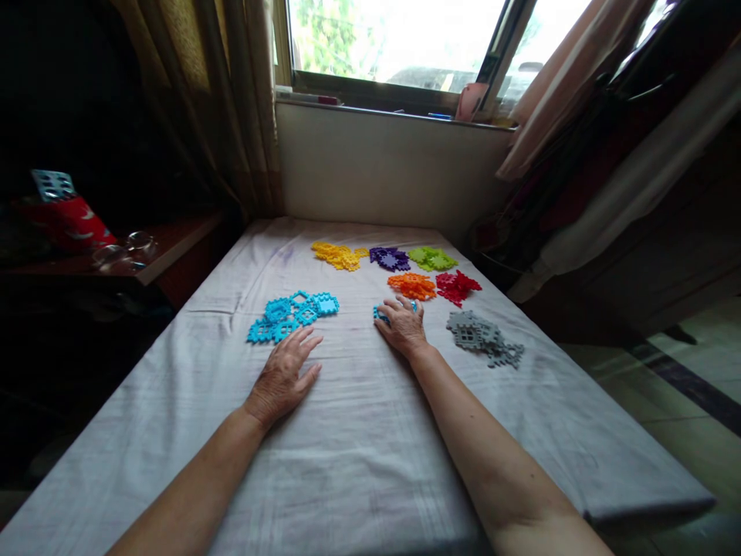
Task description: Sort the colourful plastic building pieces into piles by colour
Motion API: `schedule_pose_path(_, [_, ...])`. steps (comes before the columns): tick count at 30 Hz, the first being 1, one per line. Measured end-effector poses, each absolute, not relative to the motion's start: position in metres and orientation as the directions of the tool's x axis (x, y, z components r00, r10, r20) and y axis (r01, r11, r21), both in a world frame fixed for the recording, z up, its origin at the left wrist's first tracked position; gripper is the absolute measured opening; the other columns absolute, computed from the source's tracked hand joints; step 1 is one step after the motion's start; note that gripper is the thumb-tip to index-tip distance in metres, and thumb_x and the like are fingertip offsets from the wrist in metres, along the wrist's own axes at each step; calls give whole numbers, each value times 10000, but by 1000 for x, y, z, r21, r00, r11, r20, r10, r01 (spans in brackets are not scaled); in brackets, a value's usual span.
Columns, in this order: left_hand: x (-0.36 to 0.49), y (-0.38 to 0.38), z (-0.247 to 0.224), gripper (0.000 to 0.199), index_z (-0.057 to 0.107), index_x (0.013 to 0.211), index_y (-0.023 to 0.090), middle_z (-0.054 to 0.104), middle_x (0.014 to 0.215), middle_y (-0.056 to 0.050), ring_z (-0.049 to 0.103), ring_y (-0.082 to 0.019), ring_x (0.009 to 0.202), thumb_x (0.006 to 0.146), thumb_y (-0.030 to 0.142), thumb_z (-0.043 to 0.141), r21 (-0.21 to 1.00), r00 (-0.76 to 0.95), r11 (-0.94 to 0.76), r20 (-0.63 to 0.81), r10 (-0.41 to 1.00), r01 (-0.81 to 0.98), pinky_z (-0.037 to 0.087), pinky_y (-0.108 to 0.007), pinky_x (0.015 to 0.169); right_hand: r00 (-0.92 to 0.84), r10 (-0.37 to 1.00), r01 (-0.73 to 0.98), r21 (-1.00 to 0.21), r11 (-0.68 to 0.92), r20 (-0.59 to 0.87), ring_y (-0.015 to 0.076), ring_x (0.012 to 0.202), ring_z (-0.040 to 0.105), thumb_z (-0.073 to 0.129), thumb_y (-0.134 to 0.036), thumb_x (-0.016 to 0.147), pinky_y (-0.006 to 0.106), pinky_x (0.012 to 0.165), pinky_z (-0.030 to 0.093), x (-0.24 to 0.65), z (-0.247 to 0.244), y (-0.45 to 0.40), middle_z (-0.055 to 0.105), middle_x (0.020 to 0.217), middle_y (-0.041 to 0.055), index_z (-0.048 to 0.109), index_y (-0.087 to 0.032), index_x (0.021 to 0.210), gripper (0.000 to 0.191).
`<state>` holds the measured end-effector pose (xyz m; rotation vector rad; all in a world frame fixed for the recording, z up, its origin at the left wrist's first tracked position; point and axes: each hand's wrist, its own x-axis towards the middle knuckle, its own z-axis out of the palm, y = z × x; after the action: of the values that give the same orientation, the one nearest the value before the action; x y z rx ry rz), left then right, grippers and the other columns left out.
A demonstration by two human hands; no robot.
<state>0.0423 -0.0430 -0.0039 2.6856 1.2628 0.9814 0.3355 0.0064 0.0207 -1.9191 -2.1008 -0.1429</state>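
Several light-blue interlocking plastic tiles (306,314) with toothed edges, some with window-like openings, lie in a loose group left of centre. My left hand (285,376) is just in front of them, palm down, its fingers stretched out and apart, holding nothing. To the right, my right hand (401,326) is over another blue interlocking tile (380,313), its bent fingers round it from above. The hand covers most of that tile, so whether there is more than one underneath cannot be seen.
Beyond the hands lie piles of yellow (339,255), purple (390,259), lime-green (431,258), orange (411,286) and red tiles (458,287). Grey tiles (483,337) lie right of my right hand. A pale sheet (347,463) covers the surface. Glasses (124,251) rest on a side table.
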Motion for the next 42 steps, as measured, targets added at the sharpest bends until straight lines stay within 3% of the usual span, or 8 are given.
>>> schedule_pose_path(10, [42, -43, -3, 453, 540, 1387, 237, 554, 1459, -108, 484, -258, 1376, 950, 349, 503, 281, 470, -659, 515, 717, 698, 415, -482, 1151, 67, 934, 979, -205, 8, 352, 310, 1362, 435, 576, -381, 925, 556, 1134, 209, 331, 12, 20, 582, 1435, 112, 653, -253, 1284, 388])
schedule_pose_path(14, [42, -40, -3, 416, 573, 1348, 239, 599, 1415, -97, 515, -256, 1347, 956, 345, 480, 254, 421, -615, 536, 732, 746, 404, -492, 1147, -29, 927, 965, -231, 123, 374, 323, 1368, 428, 579, -383, 932, 560, 1140, 219, 310, 19, 23, 600, 1415, 110, 694, -255, 1215, 331])
schedule_pose_path(20, [23, -30, -2, 368, 635, 1257, 249, 653, 1351, -96, 563, -291, 1296, 938, 354, 486, 212, 270, -443, 547, 793, 871, 374, -554, 1136, -222, 925, 925, -233, 300, 310, 284, 1304, 502, 625, -374, 912, 454, 1062, 375, 255, 26, 38, 604, 1412, 94, 676, -270, 1255, 362])
schedule_pose_path(24, [6, -23, -3, 357, 646, 1222, 250, 670, 1328, -88, 593, -290, 1254, 924, 377, 495, 249, 201, -394, 559, 805, 885, 434, -515, 1090, -255, 923, 919, -225, 323, 288, 267, 1270, 528, 604, -310, 929, 431, 1030, 403, 238, 25, 39, 629, 1383, 65, 742, -260, 1047, 188])
schedule_pose_path(28, [1, -20, -5, 363, 647, 1218, 245, 677, 1312, -88, 605, -287, 1231, 921, 388, 496, 275, 197, -413, 573, 796, 868, 450, -499, 1081, -249, 889, 901, -245, 358, 383, 251, 1252, 535, 605, -270, 930, 418, 1036, 402, 251, 24, 30, 659, 1337, 64, 737, -251, 983, 144])
schedule_pose_path(32, [5, -22, -5, 358, 647, 1222, 258, 670, 1323, -79, 604, -279, 1237, 931, 382, 479, 280, 216, -435, 569, 793, 856, 432, -513, 1102, -74, 873, 932, -279, 233, 482, 276, 1258, 525, 615, -263, 915, 452, 1048, 390, 285, 28, 23, 664, 1316, 81, 743, -244, 936, 131])
schedule_pose_path(35, [8, -23, -6, 357, 646, 1223, 261, 666, 1331, -75, 596, -269, 1251, 932, 383, 479, 285, 232, -447, 558, 797, 848, 419, -506, 1121, 54, 890, 954, -288, 88, 452, 309, 1271, 514, 629, -264, 896, 488, 1051, 387, 310, 29, 20, 664, 1310, 89, 751, -236, 905, 125])
schedule_pose_path(42, [2, -20, -3, 358, 642, 1224, 269, 671, 1319, -73, 600, -275, 1235, 918, 380, 492, 293, 215, -435, 561, 799, 852, 431, -502, 1106, 111, 896, 959, -282, 16, 429, 335, 1278, 511, 591, -274, 893, 503, 1054, 383, 323, 28, 14, 675, 1294, 96, 751, -240, 948, 172])
